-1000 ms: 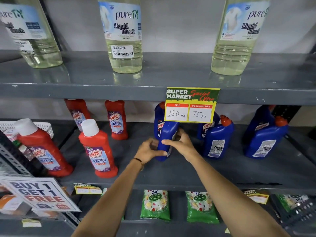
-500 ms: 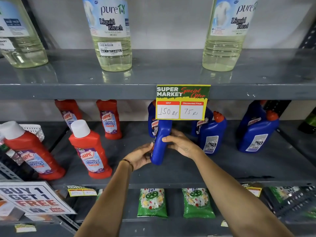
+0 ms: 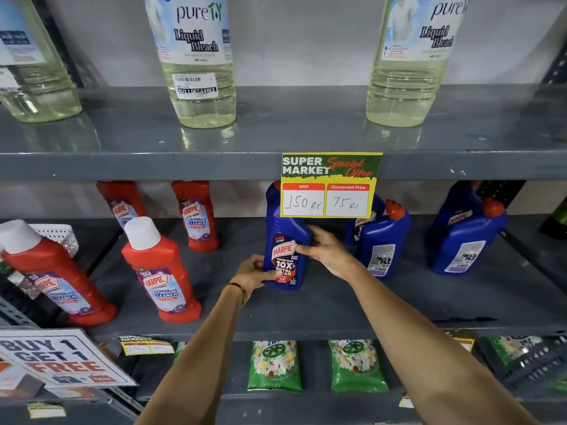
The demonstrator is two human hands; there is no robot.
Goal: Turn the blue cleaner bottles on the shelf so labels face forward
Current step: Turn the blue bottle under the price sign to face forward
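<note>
So the upright blue bottle (image 3: 283, 256) under the price card (image 3: 329, 185) was gripped by both hands, left hand (image 3: 253, 273) low, right hand (image 3: 326, 251) higher; 2 rightward bottles (image 3: 382, 243) (image 3: 466, 240) were nearer the right.

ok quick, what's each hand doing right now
Left hand: closed on the lower part of the blue Harpic bottle.
Right hand: closed on the same bottle's right side, thumb across the front label.

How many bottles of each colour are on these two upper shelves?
Clear bleach bottles: 3
Red cleaner bottles: 4
Blue cleaner bottles: 5 in view, one held between left hand and right hand
Total: 12
</note>
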